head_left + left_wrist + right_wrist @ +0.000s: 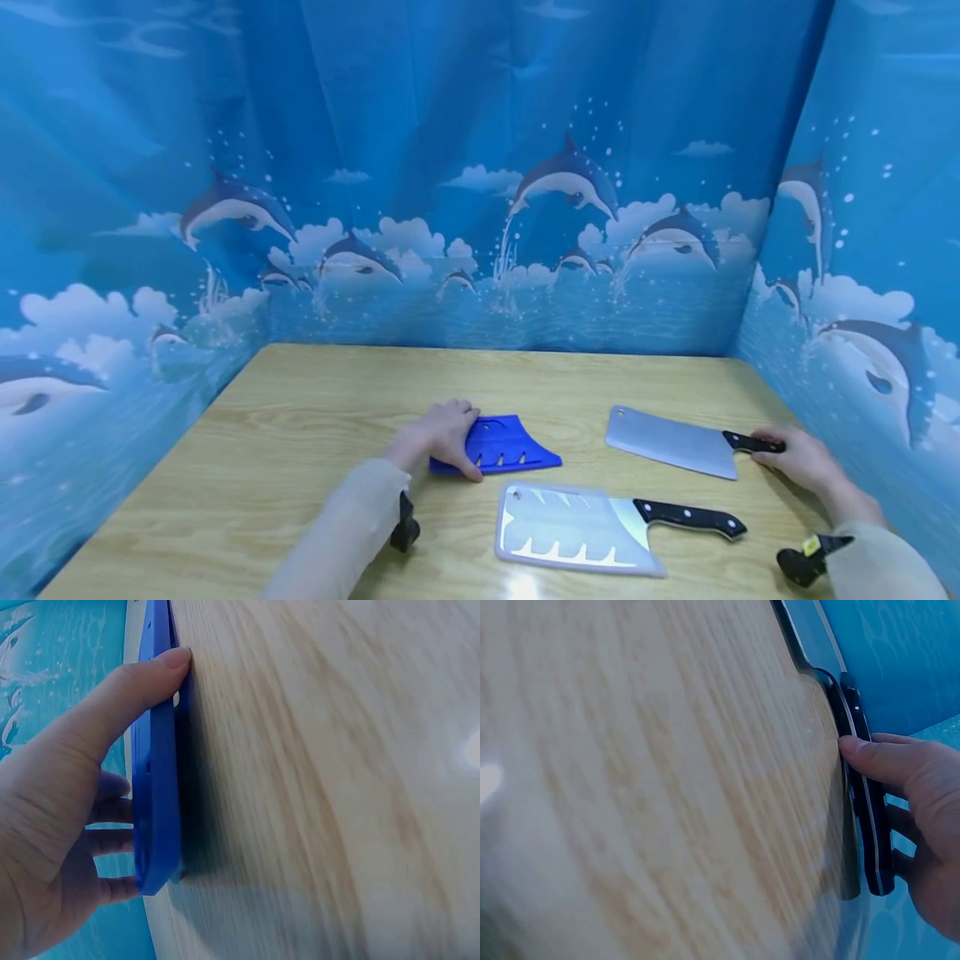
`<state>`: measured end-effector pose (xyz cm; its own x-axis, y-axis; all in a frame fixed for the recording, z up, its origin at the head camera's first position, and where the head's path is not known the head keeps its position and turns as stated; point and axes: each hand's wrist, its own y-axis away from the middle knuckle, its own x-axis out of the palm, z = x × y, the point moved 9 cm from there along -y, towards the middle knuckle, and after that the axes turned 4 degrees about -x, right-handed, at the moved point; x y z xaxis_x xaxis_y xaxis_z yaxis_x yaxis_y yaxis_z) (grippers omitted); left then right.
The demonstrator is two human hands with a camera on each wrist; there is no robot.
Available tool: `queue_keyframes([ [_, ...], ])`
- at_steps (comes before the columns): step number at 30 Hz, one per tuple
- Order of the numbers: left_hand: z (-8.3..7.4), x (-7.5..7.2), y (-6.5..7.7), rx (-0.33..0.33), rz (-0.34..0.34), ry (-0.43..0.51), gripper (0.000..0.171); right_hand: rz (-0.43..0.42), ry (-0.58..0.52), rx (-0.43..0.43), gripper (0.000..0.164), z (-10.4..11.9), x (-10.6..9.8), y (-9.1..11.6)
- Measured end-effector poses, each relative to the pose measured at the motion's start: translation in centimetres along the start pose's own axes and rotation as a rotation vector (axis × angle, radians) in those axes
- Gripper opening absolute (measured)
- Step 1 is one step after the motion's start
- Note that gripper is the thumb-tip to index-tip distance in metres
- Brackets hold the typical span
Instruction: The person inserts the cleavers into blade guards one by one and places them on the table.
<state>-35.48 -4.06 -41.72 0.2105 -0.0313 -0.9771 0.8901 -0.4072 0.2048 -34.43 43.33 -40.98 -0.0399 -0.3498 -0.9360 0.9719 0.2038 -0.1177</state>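
Note:
Between thumb and fingers, my left hand (452, 437) grips the left part of a blue plastic knife sheath (513, 443), which has a row of slots along one long side. In the left wrist view the sheath (160, 780) sits at or just above the tabletop; a shadow runs beside it. My right hand (798, 457) pinches the black riveted handle (742, 442) of a bare cleaver, its broad blade (667, 440) pointing left toward the sheath. Thumb and fingers lie on opposite sides of that handle (871, 817) in the right wrist view.
Nearer me lies a second cleaver with a black handle (690, 517), its blade inside a translucent sheath (562, 525). Everything is on a light wooden table (315, 400). Blue dolphin-print curtains (450, 167) enclose the back and sides.

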Motion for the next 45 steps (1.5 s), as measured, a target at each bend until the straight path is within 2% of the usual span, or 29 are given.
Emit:
queue_keyframes([
  [5, 1.2, -0.4, 0.6, -0.024, -0.046, -0.025, 0.108, -0.014, 0.018, -0.013, 0.043, 0.2, -0.1, 0.0],
  [10, 1.8, -0.7, 1.3, -0.02, -0.093, -0.04, 0.109, -0.03, 0.042, -0.044, 0.041, 0.7, -0.2, 0.3],
  [18, 2.4, -0.8, 3.4, 0.017, -0.148, 0.075, 0.11, -0.046, 0.054, -0.079, 0.033, 1.3, 0.1, 0.9],
  [25, 1.9, -1.9, 5.7, 0.073, -0.242, 0.103, 0.11, -0.042, 0.056, -0.064, 0.032, 2.1, -0.5, 1.8],
  [33, 1.1, -3.0, 7.9, 0.136, -0.288, 0.081, 0.111, -0.033, 0.028, -0.096, 0.032, 3.7, -1.0, 2.8],
  [39, 0.3, -3.6, 9.0, 0.175, -0.334, 0.058, 0.11, -0.053, 0.004, -0.088, 0.038, 5.2, -1.9, 3.1],
  [45, -0.4, -3.4, 9.4, 0.192, -0.322, 0.041, 0.111, -0.069, 0.011, -0.12, 0.037, 8.0, -2.3, 3.2],
])
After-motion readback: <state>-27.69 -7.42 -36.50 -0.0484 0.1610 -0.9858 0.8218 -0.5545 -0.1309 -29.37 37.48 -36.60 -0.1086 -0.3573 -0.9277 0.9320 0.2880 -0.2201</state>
